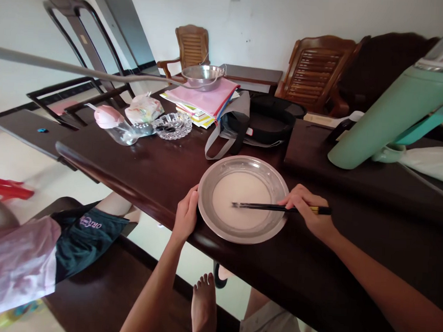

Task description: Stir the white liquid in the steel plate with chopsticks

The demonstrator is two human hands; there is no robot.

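A round metal plate (275, 180) holding a pale, milky liquid sits near the front edge of the dark wooden table (162, 173). My left hand (185, 214) grips the plate's left rim, fingers curled on it. My right hand (307, 209) is closed on a pair of black chopsticks (260, 206), held flat over the plate with their tips in the liquid near its middle.
A green thermos (388, 114) lies tilted at the right. A black and grey bag (260, 123), folders with a metal bowl (202, 77), a glass dish (172, 125) and a pink-capped bottle (115, 124) stand behind. Another person sits at the left (37, 256).
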